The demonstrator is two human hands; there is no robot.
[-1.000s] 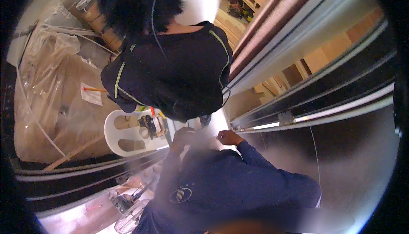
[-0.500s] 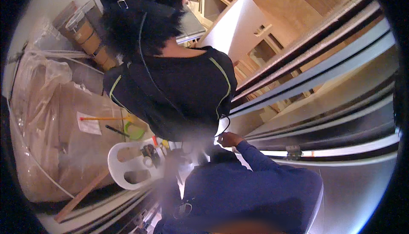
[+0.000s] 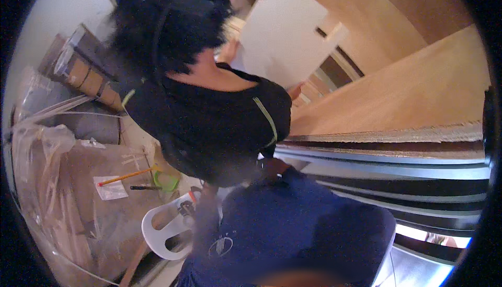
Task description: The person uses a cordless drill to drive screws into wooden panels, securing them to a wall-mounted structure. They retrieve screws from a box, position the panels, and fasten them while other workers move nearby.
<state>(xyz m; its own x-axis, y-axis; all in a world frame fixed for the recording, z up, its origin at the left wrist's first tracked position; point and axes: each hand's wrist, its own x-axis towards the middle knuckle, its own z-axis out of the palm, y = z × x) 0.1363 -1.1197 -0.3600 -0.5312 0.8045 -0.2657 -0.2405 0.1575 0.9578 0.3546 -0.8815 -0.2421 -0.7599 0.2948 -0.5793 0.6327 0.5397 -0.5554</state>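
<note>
Right hand (image 3: 273,165) now higher, pressed between co-worker's back (image 3: 219,130) and dark rails (image 3: 387,169).

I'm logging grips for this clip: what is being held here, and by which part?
It cannot be told: the blue-sleeved right hand sits at the dark metal rail, its fingers hidden behind the co-worker's black shirt.

The person's own hands are hard to make out: the right hand (image 3: 273,165) is half hidden against the co-worker's black shirt (image 3: 219,125), its grip unreadable, and the left hand cannot be seen behind the blurred forearm (image 3: 206,219) at centre bottom. Small tools on the white plastic stool (image 3: 162,229) are too small to tell. The frame's lower edge cuts off the blue sleeve (image 3: 293,234).
</note>
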